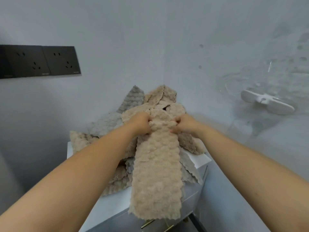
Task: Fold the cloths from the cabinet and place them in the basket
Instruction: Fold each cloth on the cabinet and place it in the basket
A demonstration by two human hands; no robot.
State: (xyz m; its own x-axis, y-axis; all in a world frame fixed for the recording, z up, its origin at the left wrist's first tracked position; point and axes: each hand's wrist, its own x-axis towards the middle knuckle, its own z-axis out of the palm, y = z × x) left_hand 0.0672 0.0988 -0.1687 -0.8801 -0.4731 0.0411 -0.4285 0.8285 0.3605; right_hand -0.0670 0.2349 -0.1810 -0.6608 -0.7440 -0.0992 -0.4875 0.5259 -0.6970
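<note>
Head view: left hand point(141, 123) and right hand point(183, 123) clutch beige cloth point(157, 173) between them (seemingly atop pile point(105, 123)).

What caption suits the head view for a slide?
The left hand and right hand grip a beige cloth draped over the cloth pile on a white cabinet.

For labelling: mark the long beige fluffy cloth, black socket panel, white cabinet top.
long beige fluffy cloth point(157, 178): head view, mid strip.
black socket panel point(38, 61): head view, panel centre.
white cabinet top point(110, 208): head view, bare front.
</note>
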